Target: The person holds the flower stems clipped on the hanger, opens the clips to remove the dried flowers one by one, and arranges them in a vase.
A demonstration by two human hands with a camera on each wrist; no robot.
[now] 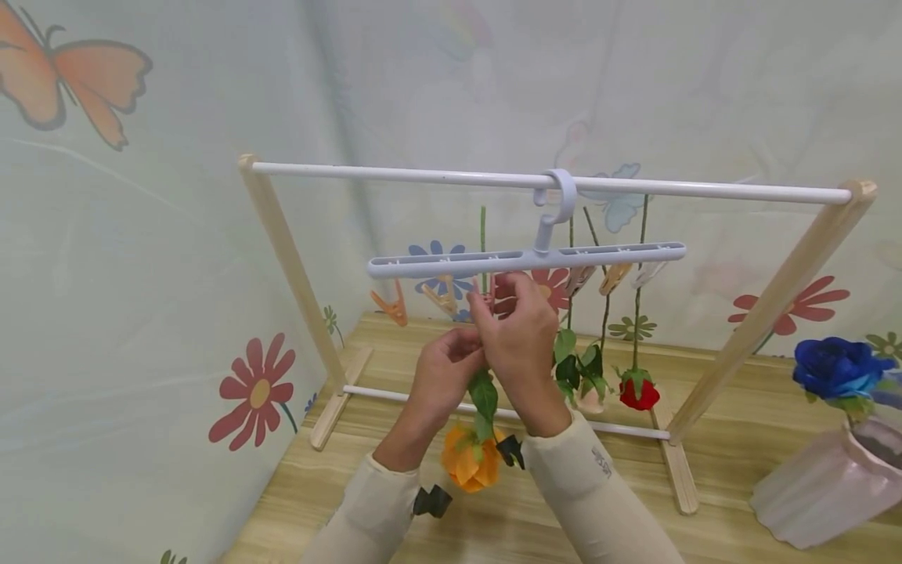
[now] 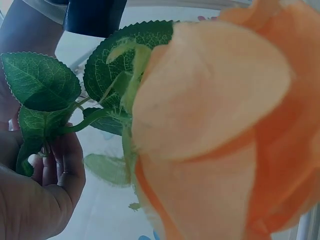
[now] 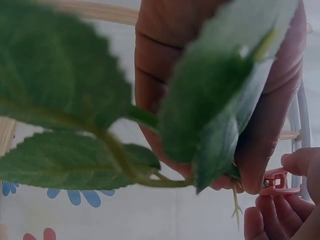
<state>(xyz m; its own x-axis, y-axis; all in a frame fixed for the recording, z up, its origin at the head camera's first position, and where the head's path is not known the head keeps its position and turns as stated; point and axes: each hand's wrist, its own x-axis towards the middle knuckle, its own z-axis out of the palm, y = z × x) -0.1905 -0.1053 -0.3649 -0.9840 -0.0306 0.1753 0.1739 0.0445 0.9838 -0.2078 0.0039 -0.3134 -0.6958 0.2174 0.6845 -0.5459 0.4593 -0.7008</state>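
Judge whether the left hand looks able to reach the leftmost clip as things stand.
Probably yes: the head view shows nothing between the left hand and leftmost clip. But the hand holds the orange rose stem, so would likely need freeing first.

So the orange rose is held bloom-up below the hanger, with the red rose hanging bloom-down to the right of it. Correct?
Not quite. The orange rose is bloom-down, not bloom-up; the head view shows its stem pointing up. The rest stands: it is held below the hanger, and the red rose hangs bloom-down to its right.
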